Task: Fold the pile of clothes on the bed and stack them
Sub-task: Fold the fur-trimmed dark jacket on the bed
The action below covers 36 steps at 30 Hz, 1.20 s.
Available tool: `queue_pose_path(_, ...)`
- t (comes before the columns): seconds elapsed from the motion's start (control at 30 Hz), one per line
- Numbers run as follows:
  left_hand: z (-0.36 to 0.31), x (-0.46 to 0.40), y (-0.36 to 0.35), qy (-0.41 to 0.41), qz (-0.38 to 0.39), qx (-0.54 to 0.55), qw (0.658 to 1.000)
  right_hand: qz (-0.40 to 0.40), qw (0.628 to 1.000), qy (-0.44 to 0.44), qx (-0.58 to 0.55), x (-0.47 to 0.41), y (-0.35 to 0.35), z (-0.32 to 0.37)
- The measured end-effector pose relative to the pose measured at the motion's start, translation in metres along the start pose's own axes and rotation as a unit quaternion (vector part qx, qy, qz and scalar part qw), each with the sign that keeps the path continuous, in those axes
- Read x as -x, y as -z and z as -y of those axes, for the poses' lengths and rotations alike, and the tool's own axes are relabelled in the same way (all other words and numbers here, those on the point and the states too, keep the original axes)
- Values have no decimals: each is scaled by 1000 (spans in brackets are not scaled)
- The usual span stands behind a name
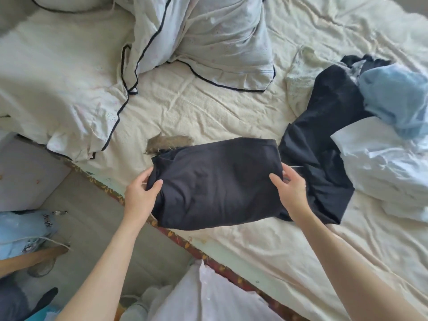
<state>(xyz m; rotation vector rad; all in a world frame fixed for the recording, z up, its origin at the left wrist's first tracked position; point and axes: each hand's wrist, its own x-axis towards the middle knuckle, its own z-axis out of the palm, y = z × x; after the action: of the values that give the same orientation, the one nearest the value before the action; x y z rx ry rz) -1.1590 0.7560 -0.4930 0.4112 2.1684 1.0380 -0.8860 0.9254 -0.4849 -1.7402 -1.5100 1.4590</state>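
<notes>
From the camera on my head I look down at a bed with a wrinkled cream sheet [208,107]. I hold a folded black soft cloth [215,181] over the near edge of the bed. My left hand [140,193] grips its left end, with my thumb on top and my other fingers curled under the fold. My right hand [290,189] grips its right end the same way, thumb on top and fingers tucked behind. The cloth is a thick, puffy fold, and its bottom edge hangs past the side of the bed. Just behind its top left corner a small brown furry thing [170,142] peeks out on the sheet. To the right, touching my black fold, a loose black garment [324,126] lies spread out on the bed. A crumpled light blue cloth [396,98] sits on the far end of that black one. Beside them, near the right edge, there is a heap of white cloth [384,172]. At the far side of the bed lies a white blanket with thin black trim [208,35], all bunched up. On the left I see the grey floor [92,223] next to the bed.
</notes>
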Motion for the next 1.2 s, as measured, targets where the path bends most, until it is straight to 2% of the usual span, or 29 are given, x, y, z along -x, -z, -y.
queue_pose_path(0.13, 0, 42, -6, -18, 59, -36, 997, -54, 998, -15, -21, 70, 39, -18)
queue_pose_path(0.23, -1, 77, -20, -50, 137, -82, 986, -102, 994, -30, -38, 129, 73, -43)
queue_pose_path(0.43, -26, 153, -78, -121, 265, -179, 940, -211, 969, -93, -82, 233, 159, -93)
queue_pose_path(0.57, -52, 215, -128, -178, 325, -195, 908, -278, 945, -116, -123, 297, 219, -123)
queue_pose_path(0.77, -75, 325, -207, -259, 386, -204, 862, -383, 901, -115, -169, 378, 313, -179)
queue_pose_path(1.2, -73, 623, -427, -302, 500, -190, 789, -479, 849, -124, -184, 534, 567, -334)
